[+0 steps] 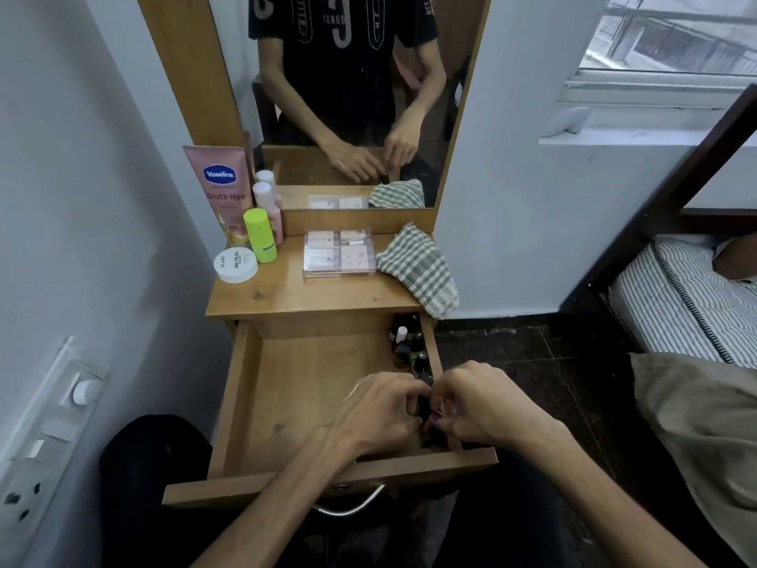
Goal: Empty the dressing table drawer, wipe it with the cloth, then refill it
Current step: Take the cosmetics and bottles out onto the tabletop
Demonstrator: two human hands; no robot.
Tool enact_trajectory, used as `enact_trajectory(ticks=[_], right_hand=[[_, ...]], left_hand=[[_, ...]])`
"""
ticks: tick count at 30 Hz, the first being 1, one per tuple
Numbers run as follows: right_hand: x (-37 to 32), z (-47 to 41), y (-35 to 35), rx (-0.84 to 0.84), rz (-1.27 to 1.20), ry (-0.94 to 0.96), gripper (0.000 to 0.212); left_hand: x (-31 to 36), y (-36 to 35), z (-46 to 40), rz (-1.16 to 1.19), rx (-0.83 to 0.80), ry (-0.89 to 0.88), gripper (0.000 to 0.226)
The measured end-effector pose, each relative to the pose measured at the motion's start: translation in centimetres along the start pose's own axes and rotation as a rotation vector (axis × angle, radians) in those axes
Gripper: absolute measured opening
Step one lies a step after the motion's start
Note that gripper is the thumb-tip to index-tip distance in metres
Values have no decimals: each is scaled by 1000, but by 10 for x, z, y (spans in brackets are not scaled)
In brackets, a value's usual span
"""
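Wooden drawer [262,407] pulled out, left floor bare, both hands [426,407] pinching dark bottles [413,350] against right wall

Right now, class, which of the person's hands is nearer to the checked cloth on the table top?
Right. The right hand is in the drawer's right front corner, below the checked cloth. The left hand is beside it, further left.
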State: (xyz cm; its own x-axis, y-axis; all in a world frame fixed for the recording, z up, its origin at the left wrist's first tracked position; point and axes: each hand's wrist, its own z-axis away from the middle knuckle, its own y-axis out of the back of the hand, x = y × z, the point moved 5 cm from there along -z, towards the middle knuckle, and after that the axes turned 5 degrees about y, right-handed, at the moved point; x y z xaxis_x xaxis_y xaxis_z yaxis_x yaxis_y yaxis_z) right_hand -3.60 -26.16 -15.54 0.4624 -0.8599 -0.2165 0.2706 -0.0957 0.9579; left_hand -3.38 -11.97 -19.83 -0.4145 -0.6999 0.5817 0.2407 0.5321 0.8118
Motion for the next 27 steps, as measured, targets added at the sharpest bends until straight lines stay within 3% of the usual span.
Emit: enact_trajectory(ticks=[5, 16, 27], right_hand=[[1, 3, -1, 42, 5, -16, 22], [2, 2, -5, 58, -56, -34, 20], [-12, -10, 4, 109, -235, -5, 23]], left_hand=[[-1, -4, 0, -50, -29, -34, 31], [-3, -1, 7, -146, -36, -100, 19], [-25, 21, 28, -126, 4, -24, 18]])
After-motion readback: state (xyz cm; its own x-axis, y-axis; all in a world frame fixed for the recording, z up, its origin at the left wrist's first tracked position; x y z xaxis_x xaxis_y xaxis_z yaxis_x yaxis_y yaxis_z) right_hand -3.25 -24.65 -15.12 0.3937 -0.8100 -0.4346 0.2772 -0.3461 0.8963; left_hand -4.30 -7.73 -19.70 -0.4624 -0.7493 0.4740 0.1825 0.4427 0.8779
